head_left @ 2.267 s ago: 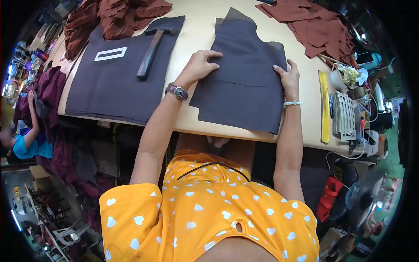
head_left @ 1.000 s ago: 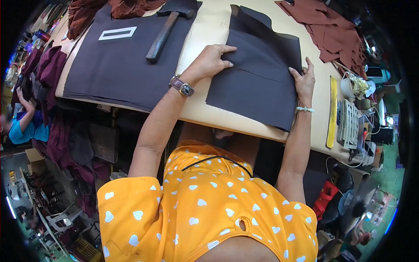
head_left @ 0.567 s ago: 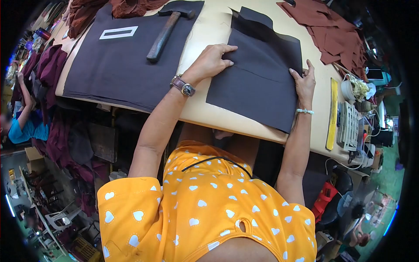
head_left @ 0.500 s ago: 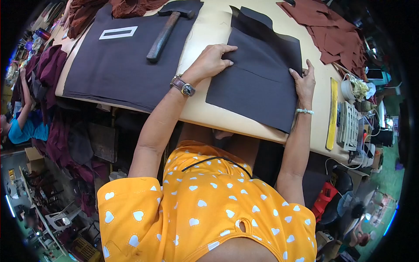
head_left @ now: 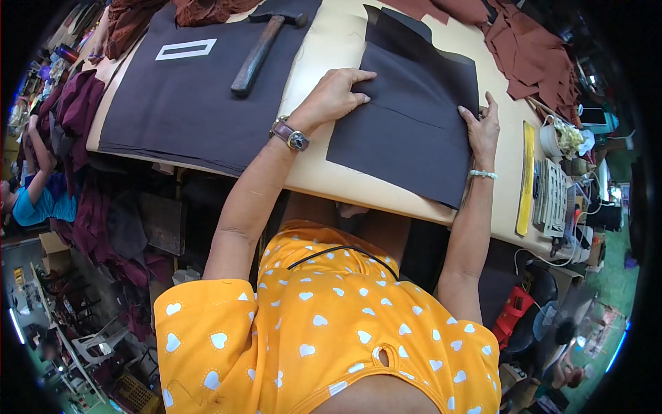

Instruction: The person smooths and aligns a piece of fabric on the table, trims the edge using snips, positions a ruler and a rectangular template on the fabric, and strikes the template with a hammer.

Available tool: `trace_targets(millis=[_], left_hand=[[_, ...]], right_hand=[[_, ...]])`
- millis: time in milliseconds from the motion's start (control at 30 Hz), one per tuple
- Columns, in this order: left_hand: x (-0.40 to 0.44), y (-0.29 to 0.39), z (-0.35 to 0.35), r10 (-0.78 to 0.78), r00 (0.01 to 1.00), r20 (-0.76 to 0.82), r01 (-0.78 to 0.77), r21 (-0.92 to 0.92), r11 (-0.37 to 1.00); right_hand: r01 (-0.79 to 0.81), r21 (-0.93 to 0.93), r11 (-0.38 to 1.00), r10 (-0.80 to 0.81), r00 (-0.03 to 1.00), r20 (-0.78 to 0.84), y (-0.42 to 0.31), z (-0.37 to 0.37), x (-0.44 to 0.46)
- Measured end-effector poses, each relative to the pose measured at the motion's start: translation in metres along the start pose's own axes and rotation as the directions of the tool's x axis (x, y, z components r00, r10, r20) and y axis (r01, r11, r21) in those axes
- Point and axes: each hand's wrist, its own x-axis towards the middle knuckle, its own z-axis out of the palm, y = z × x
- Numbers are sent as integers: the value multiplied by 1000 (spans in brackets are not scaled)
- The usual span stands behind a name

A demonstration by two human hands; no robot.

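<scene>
A dark rectangular piece of cloth (head_left: 396, 131) lies in front of me on the pale tabletop, its far end raised in a curled fold. A crease runs across its middle. My left hand (head_left: 339, 95) rests over its left edge, index finger and thumb stretched apart on the surface. At the right edge is my right hand (head_left: 483, 130), thumb over the border and index finger pointing up, apart from the thumb; its other fingers are partly hidden. Left of my left hand, a hammer (head_left: 258, 58) lies on a stack of dark cloth (head_left: 186, 110), near a white rectangular frame (head_left: 186, 50).
Rust-brown cloth pieces (head_left: 531, 52) lie at the far right and along the back. A yellow ruler (head_left: 525, 179), white slotted pieces (head_left: 554, 200) and a white container (head_left: 550, 141) sit by the right edge. To the left, a person in blue (head_left: 45, 200) is beside maroon cloth (head_left: 79, 110).
Rust-brown cloth at the back has shifted, with a piece now lying farther left behind the dark cloth. My hands and the dark cloth are almost unmoved. The person at left has moved an arm.
</scene>
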Motion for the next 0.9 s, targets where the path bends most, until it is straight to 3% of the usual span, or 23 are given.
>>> trace_targets(millis=[267,367,467,600,667,700,800,833,900], left_hand=[[-2,4,0,-25,1000,3,25,25,999],[-8,14,6,171,976,-138,-113,352,929],[-1,50,27,324,930,-174,-134,659,740],[-2,87,101,450,893,15,-395,505,767],[-12,90,136,455,890,27,-428,396,813],[-16,94,141,379,918,115,-395,358,846],[-25,88,153,380,921,87,-385,349,854],[-24,87,153,347,926,148,-377,364,852],[-28,90,149,346,920,182,-391,392,833]], right_hand=[[19,-17,1000,-19,1000,-8,2,2,0],[48,-45,998,-49,999,-24,3,2,0],[90,-135,987,-99,993,-62,-7,2,-7],[89,-139,986,-97,994,-50,-6,2,-7],[105,-145,984,-116,991,-72,-7,4,-8],[99,-107,989,-106,992,-63,-7,4,-8],[101,-77,992,-105,993,-50,-7,4,-5],[103,-80,991,-108,993,-49,-7,3,-7],[42,95,995,-39,999,-34,-9,-3,-11]])
